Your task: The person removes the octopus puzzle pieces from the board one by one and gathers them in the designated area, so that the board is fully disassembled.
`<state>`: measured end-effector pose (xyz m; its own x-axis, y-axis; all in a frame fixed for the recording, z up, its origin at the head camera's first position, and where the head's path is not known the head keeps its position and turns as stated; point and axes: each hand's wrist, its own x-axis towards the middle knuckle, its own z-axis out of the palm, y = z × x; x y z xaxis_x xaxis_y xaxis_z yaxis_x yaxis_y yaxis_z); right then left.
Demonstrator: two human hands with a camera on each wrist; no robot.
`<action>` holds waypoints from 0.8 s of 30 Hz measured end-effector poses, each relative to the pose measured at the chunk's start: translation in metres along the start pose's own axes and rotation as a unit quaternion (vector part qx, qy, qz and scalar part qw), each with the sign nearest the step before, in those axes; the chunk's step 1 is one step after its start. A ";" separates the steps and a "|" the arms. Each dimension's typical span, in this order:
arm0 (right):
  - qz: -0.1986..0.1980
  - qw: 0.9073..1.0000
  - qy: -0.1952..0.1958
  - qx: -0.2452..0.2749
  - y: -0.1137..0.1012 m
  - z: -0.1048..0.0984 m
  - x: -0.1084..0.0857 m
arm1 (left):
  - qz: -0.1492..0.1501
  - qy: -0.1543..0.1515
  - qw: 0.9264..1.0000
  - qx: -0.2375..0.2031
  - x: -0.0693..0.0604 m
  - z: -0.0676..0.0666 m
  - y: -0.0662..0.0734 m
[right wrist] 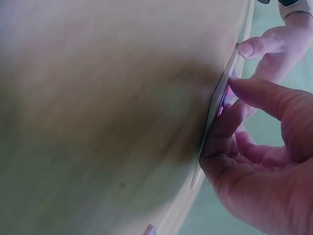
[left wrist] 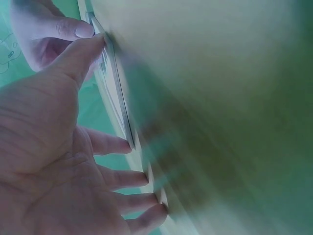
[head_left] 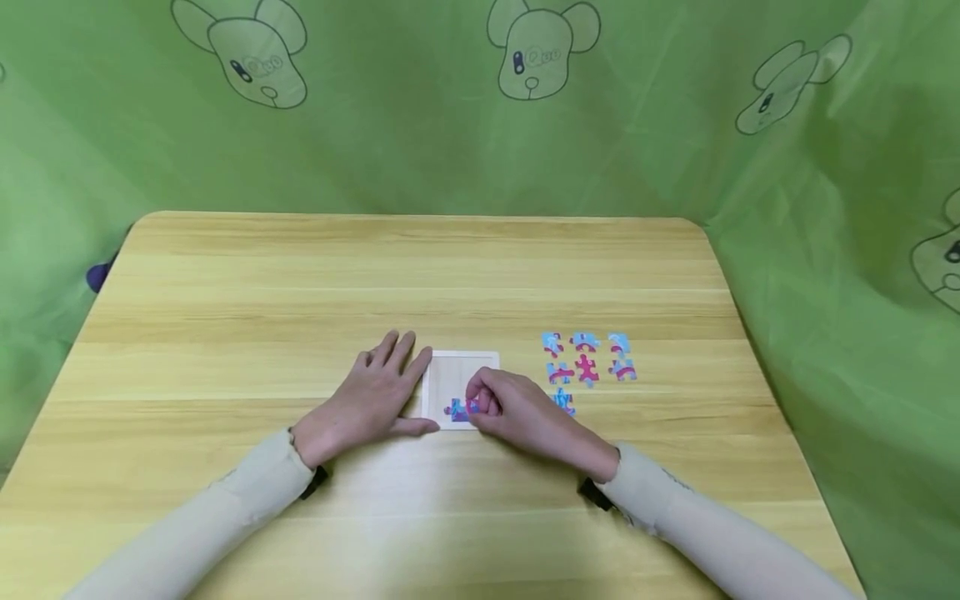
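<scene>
A white-rimmed square puzzle tray (head_left: 464,354) lies on the table, with a blue-purple jigsaw piece (head_left: 457,411) at its lower side. My left hand (head_left: 367,400) rests spread at the tray's left edge, thumb at the near corner and index finger at the far one. Over the right part of the tray, my right hand (head_left: 525,414) pinches a pink-and-blue jigsaw piece (head_left: 472,407) between thumb and curled fingers, right beside the first piece. Fingers partly cover it. The right wrist view shows the thumb and fingers at the tray's rim (right wrist: 211,115).
Several loose jigsaw pieces, a pink one (head_left: 587,368) among them, lie in rows right of the tray. Another blue piece (head_left: 562,402) is close behind the right hand. The wooden table (head_left: 360,275) has a green patterned cloth (head_left: 420,125) behind it.
</scene>
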<state>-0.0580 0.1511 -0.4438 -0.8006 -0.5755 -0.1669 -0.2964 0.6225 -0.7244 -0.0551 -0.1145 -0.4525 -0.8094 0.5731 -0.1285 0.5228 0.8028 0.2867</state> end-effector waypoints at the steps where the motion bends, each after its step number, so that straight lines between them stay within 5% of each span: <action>1: -0.001 1.000 0.002 -0.001 0.000 0.000 0.000 | 0.000 0.000 1.000 0.000 0.000 0.000 0.000; 9: -0.009 0.999 0.016 0.035 0.004 0.000 -0.002 | -0.005 -0.005 1.000 0.003 0.001 -0.001 -0.001; 24: 0.084 0.985 0.036 0.145 0.007 -0.024 -0.017 | 0.004 0.002 1.000 -0.010 0.001 -0.002 -0.001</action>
<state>-0.0585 0.1779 -0.4303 -0.8634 -0.4320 -0.2606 -0.0037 0.5219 -0.8530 -0.0570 -0.1143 -0.4514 -0.8061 0.5791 -0.1215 0.5243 0.7942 0.3072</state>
